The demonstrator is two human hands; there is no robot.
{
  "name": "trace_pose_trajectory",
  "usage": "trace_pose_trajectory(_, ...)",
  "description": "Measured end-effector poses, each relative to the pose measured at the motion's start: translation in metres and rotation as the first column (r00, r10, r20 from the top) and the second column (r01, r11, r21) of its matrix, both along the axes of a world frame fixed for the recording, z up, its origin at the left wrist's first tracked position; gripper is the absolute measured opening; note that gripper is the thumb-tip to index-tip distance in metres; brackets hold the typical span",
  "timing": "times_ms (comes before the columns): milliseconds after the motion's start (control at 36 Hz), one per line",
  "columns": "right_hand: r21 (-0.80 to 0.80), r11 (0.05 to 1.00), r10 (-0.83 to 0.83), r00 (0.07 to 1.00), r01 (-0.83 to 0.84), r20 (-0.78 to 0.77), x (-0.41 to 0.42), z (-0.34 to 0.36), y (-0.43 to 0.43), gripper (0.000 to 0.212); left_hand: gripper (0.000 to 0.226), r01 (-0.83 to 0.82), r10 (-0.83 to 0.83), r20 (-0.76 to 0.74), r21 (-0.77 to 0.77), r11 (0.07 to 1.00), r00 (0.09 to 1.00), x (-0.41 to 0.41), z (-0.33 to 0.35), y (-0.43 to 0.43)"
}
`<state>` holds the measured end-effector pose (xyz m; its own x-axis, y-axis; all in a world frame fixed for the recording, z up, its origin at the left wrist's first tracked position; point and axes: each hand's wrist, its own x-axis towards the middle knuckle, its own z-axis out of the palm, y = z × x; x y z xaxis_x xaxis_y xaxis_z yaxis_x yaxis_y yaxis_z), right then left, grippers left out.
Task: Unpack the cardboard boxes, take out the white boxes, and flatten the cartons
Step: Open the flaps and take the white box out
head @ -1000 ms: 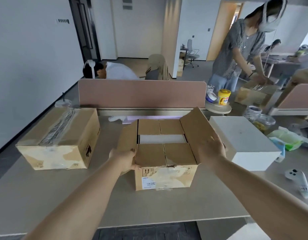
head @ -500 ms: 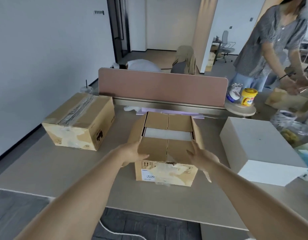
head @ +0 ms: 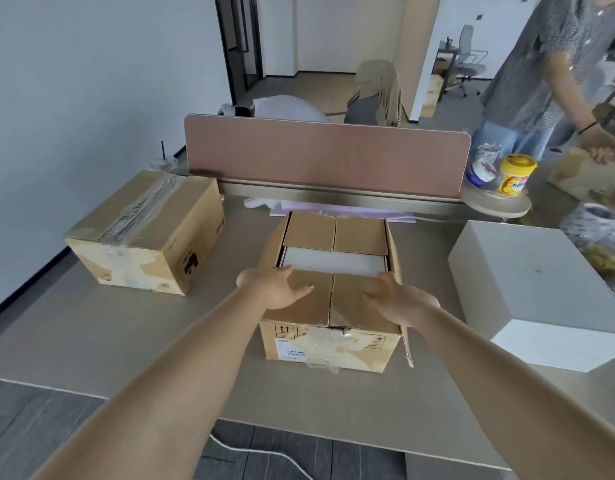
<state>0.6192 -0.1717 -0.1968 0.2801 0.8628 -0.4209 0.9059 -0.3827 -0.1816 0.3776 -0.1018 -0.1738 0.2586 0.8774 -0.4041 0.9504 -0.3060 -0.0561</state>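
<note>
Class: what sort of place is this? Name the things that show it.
Probably an open-plan office: a desk with a pink divider screen, a swivel office chair in the room beyond.

You have released the side flaps of the open carton (head: 330, 344). The right flap (head: 394, 244), splayed wide a second ago, now stands close by its wall, and the left flap (head: 272, 247) likewise. Your left hand (head: 274, 289) and right hand (head: 399, 299) have moved inward onto the near inner flaps (head: 316, 306), fingers spread.
</note>
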Motion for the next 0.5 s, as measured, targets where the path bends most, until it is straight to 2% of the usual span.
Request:
trace_pose_trajectory(139, 0.025, 0.999, -0.033, 0.999, 0.034, -0.026, 0.002, 0.001, 0.001, 0.053, 0.085, 0.007, -0.006, -0.021, 0.042, 0.999, 1.0, 0.001, 0.005, -0.003)
trace_pose_trajectory(222, 0.081, 0.997, 0.016, 1.0, -0.018, 0.02, -0.004, 0.013, 0.001, 0.041, 0.079, -0.017, 0.011, 0.041, 0.159, 0.987, 0.999, 0.009, 0.011, -0.01)
trace_pose_trajectory(278, 0.177, 0.984, -0.033, 0.999, 0.029, 0.015, -0.007, 0.025, 0.001, 0.041, 0.077, -0.058, 0.043, 0.089, 0.178, 0.982, 0.995, 0.013, 0.021, -0.013)
trace_pose_trajectory(389, 0.342, 0.932, -0.089, 0.991, 0.12, -0.104, -0.011, 0.056, -0.002, 0.036, 0.071, -0.121, 0.07, 0.224, 0.222, 0.967, 0.972, 0.007, 0.046, -0.015)
trace_pose_trajectory(444, 0.375, 0.917, -0.091, 0.987, 0.136, -0.136, -0.009, 0.072, -0.005, 0.036, 0.061, -0.156, 0.08, 0.319, 0.221, 0.963, 0.944, -0.001, 0.057, -0.018)
trace_pose_trajectory(500, 0.354, 0.913, -0.111, 0.958, 0.204, -0.265, -0.001, 0.079, -0.002, 0.042, 0.054, -0.187, 0.101, 0.427, 0.167, 0.968, 0.899, -0.01, 0.065, -0.022)
